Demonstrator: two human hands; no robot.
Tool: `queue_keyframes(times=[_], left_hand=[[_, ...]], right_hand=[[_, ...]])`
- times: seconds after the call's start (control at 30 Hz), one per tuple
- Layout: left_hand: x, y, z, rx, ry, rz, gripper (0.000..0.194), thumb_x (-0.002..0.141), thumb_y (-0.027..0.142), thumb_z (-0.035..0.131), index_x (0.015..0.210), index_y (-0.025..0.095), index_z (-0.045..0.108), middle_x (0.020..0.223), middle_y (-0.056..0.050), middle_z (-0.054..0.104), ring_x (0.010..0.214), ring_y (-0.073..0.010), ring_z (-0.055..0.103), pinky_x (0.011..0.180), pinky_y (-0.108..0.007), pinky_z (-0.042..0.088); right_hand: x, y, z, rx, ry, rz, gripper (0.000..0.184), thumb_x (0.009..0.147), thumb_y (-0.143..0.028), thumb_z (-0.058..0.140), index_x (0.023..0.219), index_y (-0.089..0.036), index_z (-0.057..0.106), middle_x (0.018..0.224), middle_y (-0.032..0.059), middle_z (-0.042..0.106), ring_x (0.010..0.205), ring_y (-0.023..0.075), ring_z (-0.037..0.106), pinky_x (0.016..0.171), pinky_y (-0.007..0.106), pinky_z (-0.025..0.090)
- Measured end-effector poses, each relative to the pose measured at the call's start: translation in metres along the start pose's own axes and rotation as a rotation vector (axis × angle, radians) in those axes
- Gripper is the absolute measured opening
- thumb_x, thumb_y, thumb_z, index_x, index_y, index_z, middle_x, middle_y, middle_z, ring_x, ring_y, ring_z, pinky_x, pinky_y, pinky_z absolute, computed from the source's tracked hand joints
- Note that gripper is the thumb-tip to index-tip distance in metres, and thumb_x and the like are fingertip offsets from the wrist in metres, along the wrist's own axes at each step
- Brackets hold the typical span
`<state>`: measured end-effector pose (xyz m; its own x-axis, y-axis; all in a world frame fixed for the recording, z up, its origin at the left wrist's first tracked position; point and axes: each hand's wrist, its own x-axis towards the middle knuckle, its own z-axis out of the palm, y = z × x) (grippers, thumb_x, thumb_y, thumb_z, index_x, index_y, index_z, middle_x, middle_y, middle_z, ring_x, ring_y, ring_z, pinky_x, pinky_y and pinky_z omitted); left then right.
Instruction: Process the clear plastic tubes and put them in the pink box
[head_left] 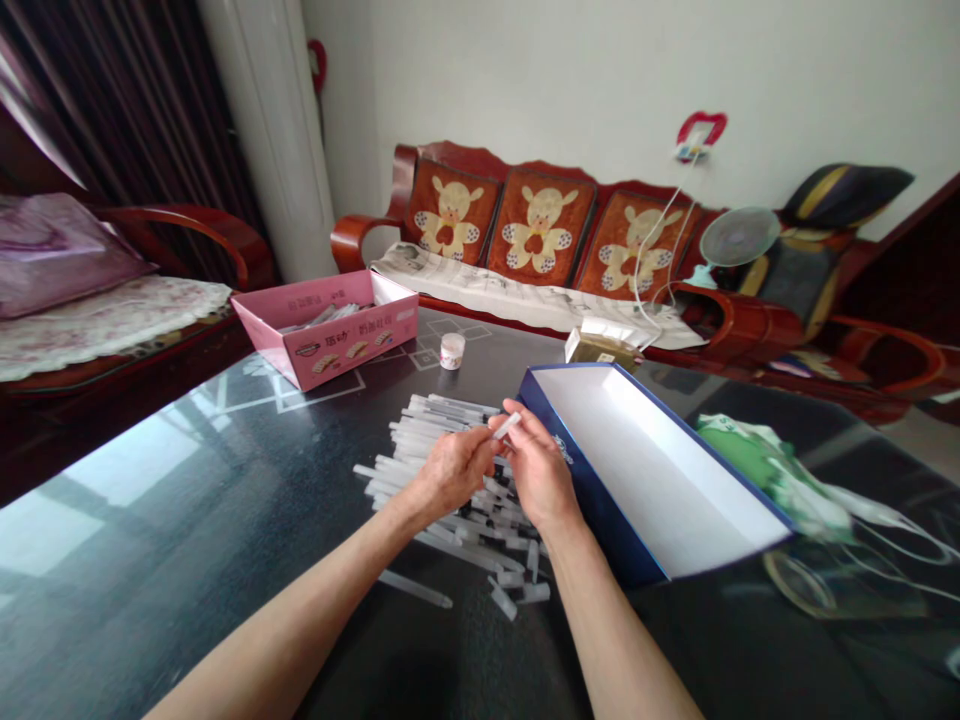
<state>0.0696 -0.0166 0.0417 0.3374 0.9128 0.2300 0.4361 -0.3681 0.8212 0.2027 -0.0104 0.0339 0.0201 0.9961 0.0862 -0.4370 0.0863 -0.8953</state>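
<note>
My left hand (456,472) and my right hand (541,478) meet over a pile of pen parts. Between their fingertips is a short, translucent white pen cap (507,426). My left fingers are closed at its lower end; anything deeper in that fist is hidden. My right thumb and fingers pinch it from the other side. Beneath the hands lie many frosted pen barrels (409,440), heaped roughly side by side. Several loose pen caps (503,598) are scattered at the near end of the pile. One separate barrel (416,588) lies nearer to me.
A blue box (637,460) with a white inside stands right of my right hand. Back left, a pink box (352,345) holds more pale pieces. A small white cup (452,351), a tissue box (600,346) and a green-and-white bag (765,470) share the dark glossy table (225,540).
</note>
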Motion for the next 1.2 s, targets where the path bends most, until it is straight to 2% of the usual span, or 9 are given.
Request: queue_keyframes(times=[0.17,0.23,0.33,0.53,0.67,0.8,0.9,1.03,1.2], left_hand=[[-0.006,0.004,0.015,0.269,0.172,-0.016,0.028,0.095,0.031,0.037,0.104,0.017,0.060,0.077,-0.006,0.068,0.066,-0.0159,0.064,0.059,-0.022,0.041],[-0.009,0.005,0.017,0.248,0.214,-0.003,0.031,0.095,0.031,0.038,0.113,0.018,0.059,0.081,-0.007,0.070,0.067,-0.0168,0.064,0.059,-0.023,0.041],[-0.009,0.005,0.018,0.093,0.221,0.003,0.031,0.093,0.032,0.043,0.111,0.018,0.063,0.066,-0.003,0.065,0.058,-0.0146,0.060,0.056,-0.022,0.039],[-0.003,0.009,0.011,-0.587,-0.057,-0.218,0.033,0.086,0.047,0.048,0.071,0.018,0.056,0.042,0.007,0.041,0.031,-0.0060,0.033,0.035,-0.019,0.025],[-0.001,0.010,-0.001,-0.954,-0.271,-0.404,0.035,0.076,0.052,0.061,0.074,0.018,0.051,0.045,0.009,0.039,0.029,-0.0028,0.025,0.030,-0.016,0.017],[0.001,0.007,-0.008,-1.122,-0.430,-0.467,0.034,0.071,0.047,0.067,0.078,0.018,0.051,0.046,0.011,0.034,0.030,-0.0010,0.020,0.031,-0.014,0.016],[0.001,0.006,-0.002,-0.983,-0.291,-0.393,0.035,0.076,0.052,0.061,0.076,0.017,0.052,0.045,0.010,0.038,0.030,-0.0031,0.025,0.031,-0.016,0.018],[-0.002,0.007,0.011,-0.421,0.012,-0.165,0.036,0.089,0.045,0.045,0.067,0.018,0.053,0.047,0.004,0.048,0.036,-0.0075,0.042,0.042,-0.020,0.030],[-0.010,0.009,0.023,0.027,0.266,-0.102,0.023,0.090,0.034,0.045,0.097,0.021,0.063,0.067,-0.003,0.063,0.056,-0.0156,0.057,0.058,-0.024,0.036]], right_hand=[[-0.005,0.001,0.017,0.088,0.204,0.008,0.030,0.066,-0.039,0.077,0.086,-0.020,0.067,0.076,-0.0010,0.071,0.066,0.0134,0.061,0.062,0.026,0.047],[-0.006,0.002,0.021,0.095,0.267,0.005,0.027,0.063,-0.037,0.078,0.081,-0.020,0.068,0.073,-0.0016,0.071,0.065,0.0127,0.062,0.062,0.026,0.047],[-0.007,0.004,0.022,0.104,0.297,0.004,0.026,0.064,-0.038,0.077,0.082,-0.020,0.069,0.071,-0.0010,0.071,0.065,0.0139,0.063,0.059,0.025,0.048],[-0.007,0.004,0.018,0.187,0.244,0.012,0.025,0.067,-0.036,0.076,0.084,-0.020,0.069,0.072,0.0005,0.072,0.071,0.0161,0.068,0.063,0.027,0.051],[-0.010,0.001,0.019,0.241,0.197,0.018,0.024,0.067,-0.037,0.078,0.083,-0.021,0.069,0.073,-0.0007,0.072,0.073,0.0153,0.069,0.065,0.026,0.054],[-0.011,-0.001,0.020,0.268,0.151,0.034,0.024,0.067,-0.037,0.078,0.083,-0.021,0.069,0.073,-0.0021,0.071,0.072,0.0136,0.068,0.067,0.025,0.055],[-0.009,0.000,0.021,0.290,0.171,0.078,0.029,0.066,-0.039,0.080,0.086,-0.022,0.068,0.078,-0.0015,0.072,0.080,0.0153,0.070,0.071,0.027,0.056],[-0.006,0.007,0.022,0.229,0.228,0.076,0.034,0.066,-0.043,0.079,0.087,-0.020,0.066,0.083,0.0013,0.073,0.082,0.0172,0.070,0.070,0.028,0.056],[-0.010,0.013,0.025,0.083,0.321,0.035,0.027,0.065,-0.038,0.079,0.078,-0.019,0.066,0.073,0.0000,0.071,0.065,0.0139,0.066,0.058,0.023,0.052]])
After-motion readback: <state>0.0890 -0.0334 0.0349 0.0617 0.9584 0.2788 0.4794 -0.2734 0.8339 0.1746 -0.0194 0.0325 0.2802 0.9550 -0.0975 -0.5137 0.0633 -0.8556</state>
